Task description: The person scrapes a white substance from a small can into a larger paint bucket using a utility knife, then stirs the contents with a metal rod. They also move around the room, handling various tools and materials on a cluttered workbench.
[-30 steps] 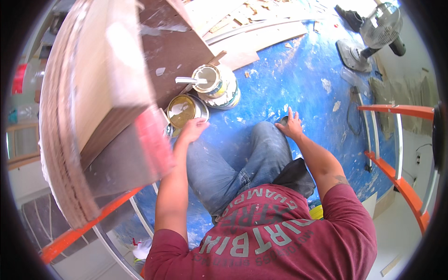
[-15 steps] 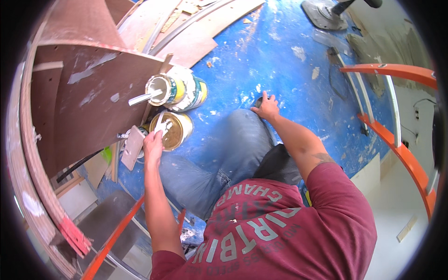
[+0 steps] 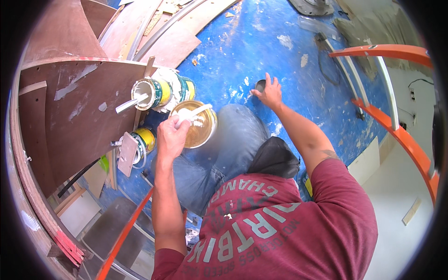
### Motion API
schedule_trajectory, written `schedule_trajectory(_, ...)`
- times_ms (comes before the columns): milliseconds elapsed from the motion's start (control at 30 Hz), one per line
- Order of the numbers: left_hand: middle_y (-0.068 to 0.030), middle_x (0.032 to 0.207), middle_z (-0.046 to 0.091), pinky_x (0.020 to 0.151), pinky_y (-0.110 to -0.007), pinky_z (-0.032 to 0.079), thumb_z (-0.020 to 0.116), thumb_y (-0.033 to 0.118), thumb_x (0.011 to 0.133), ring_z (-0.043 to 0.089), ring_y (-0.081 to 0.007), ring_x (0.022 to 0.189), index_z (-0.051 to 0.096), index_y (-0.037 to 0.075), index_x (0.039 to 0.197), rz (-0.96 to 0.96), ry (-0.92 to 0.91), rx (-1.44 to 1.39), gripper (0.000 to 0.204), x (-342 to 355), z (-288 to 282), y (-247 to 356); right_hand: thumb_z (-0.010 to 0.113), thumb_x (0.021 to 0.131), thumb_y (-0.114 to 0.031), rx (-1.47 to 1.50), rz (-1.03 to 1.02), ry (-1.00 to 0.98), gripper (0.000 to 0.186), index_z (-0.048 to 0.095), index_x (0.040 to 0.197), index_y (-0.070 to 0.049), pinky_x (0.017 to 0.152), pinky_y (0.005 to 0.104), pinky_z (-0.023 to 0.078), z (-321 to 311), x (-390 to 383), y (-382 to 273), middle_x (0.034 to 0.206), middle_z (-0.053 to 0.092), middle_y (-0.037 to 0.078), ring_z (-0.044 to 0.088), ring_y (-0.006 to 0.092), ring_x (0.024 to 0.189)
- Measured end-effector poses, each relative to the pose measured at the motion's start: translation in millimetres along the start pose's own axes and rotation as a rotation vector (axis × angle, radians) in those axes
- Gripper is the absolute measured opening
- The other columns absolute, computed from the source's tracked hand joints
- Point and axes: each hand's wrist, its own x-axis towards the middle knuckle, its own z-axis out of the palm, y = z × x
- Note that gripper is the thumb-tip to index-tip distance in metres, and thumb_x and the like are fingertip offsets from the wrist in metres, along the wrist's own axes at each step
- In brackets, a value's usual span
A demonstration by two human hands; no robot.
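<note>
1. Both the gold can [image 3: 198,135] and the left hand [image 3: 171,135] have shifted right relative to the other cans since half a second ago; the view itself has slid too.
2. That shift has brought into sight a small can [image 3: 146,138] with a yellow label, which the gold can and left hand mostly covered. I judge that the left hand moved the gold can.
3. Now the gold can is beside the right knee [image 3: 238,121], just right of the far can [image 3: 163,91]. Whether it stands on the blue floor [image 3: 266,51] or hangs clear of it, I cannot tell.
4. Its smeared top faces up toward the view, with some side wall showing at the lower right; its long axis looks roughly upright, though a slight tilt is possible.
5. Across that top lies a white strip [image 3: 202,109], long axis running from the left hand up and right to the rim. Handle or tool, I cannot tell.
6. Hands well apart: the left is closed on the strip, while the right hand [image 3: 270,95] has fingers spread beside a dark round thing [image 3: 260,85]; contact there is unclear.
</note>
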Motion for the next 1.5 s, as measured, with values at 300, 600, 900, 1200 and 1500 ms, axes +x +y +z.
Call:
schedule_trajectory(300, -0.0083, 0.058, 0.048, 0.053, -0.035, 0.037, 0.065, 0.020, 0.091, 0.041, -0.0094, 0.058, 0.062, -0.003, 0.081, 0.031, -0.032, -0.125, 0.025, 19.3, 11.9, 41.6, 0.074, 0.090, -0.044, 0.444, -0.201, 0.081, 0.075, 0.046, 0.147, -0.003, 0.101, 0.0438, 0.047, -26.6, -21.6, -29.8, 0.129, 0.058, 0.027, 0.058, 0.0370, 0.118)
schedule_trajectory(600, 0.0075, 0.069, 0.050, 0.057, -0.022, 0.033, 0.063, 0.016, 0.099, 0.041, -0.0014, 0.063, 0.059, 0.005, 0.076, 0.076, -0.060, -0.300, 0.026, 13.0, -16.8, 87.7, 0.074, 0.089, -0.038, 0.391, -0.238, 0.063, 0.065, 0.054, 0.139, -0.002, 0.099, 0.0434, 0.048, -42.0, -25.0, -37.4, 0.124, 0.063, 0.024, 0.061, 0.0355, 0.114)
schedule_trajectory(900, -0.0030, 0.058, 0.045, 0.052, -0.033, 0.035, 0.063, 0.026, 0.099, 0.041, -0.0090, 0.058, 0.060, -0.004, 0.074, 0.307, -0.153, 0.047, 0.039, 92.9, 41.3, 55.5, 0.072, 0.091, -0.038, 0.518, -0.045, -0.032, 0.065, 0.052, 0.142, -0.004, 0.098, 0.0431, 0.050, -39.4, -24.3, -25.0, 0.129, 0.062, 0.024, 0.063, 0.0367, 0.113)
schedule_trajectory(1200, -0.0191, 0.090, 0.068, 0.082, -0.049, 0.052, 0.058, 0.027, 0.099, 0.065, -0.0363, 0.097, 0.071, 0.005, 0.080, 0.532, -0.295, 0.429, 0.032, 82.0, 123.7, 21.5, 0.066, 0.096, -0.045, 0.715, -0.084, -0.050, 0.067, 0.049, 0.146, -0.004, 0.099, 0.0414, 0.050, -74.7, -30.8, -66.7, 0.135, 0.059, 0.024, 0.063, 0.0345, 0.115)
schedule_trajectory(1500, -0.0279, 0.117, 0.064, 0.101, -0.049, 0.045, 0.058, 0.017, 0.095, 0.058, -0.0431, 0.112, 0.067, -0.005, 0.116, 0.357, 0.205, 0.333, 0.032, 178.1, 116.2, 2.3, 0.069, 0.093, -0.045, 0.505, -0.144, 0.162, 0.070, 0.045, 0.146, -0.006, 0.106, 0.0479, 0.043, -17.3, -0.4, -124.2, 0.136, 0.054, 0.024, 0.051, 0.0391, 0.127)
